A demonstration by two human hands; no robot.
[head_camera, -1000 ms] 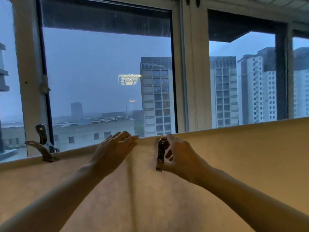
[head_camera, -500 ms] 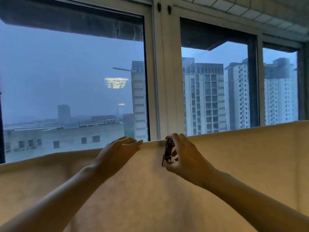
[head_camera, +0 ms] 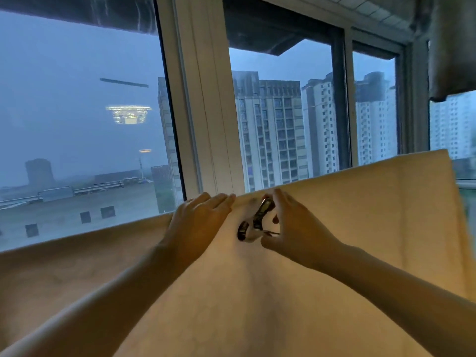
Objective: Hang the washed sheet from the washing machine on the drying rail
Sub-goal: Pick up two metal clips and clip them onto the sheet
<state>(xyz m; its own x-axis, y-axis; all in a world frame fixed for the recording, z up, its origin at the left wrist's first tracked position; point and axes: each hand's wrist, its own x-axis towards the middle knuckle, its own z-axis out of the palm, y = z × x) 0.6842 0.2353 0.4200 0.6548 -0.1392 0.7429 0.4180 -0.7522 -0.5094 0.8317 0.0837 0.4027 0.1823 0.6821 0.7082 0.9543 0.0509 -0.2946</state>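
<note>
Sheet (head_camera: 322, 228) is already draped over the drying rail, which stays hidden under its top fold; the cream cloth hangs toward me and runs across the whole view just below the window (head_camera: 77, 112). My left hand (head_camera: 199, 222) lies flat on that fold with its fingers together, pressing the cloth down rather than gripping anything. Just to the right of it, my right hand (head_camera: 293, 228) pinches a dark clip (head_camera: 255, 222) between thumb and fingertips, the clip lying tilted against the sheet just below the top edge. I cannot tell whether the clip has bitten onto the fold.

I judge the hanging itself done and the pinning step in hand. Next, the clip must be squeezed apart, slid over the fold and rail, and let go while my left hand keeps the cloth from sliding.

No surface shows. Beyond the sheet the window looks onto tower blocks (head_camera: 270, 130) under a dim sky, with a ceiling lamp's reflection (head_camera: 128, 114) in the glass.
</note>
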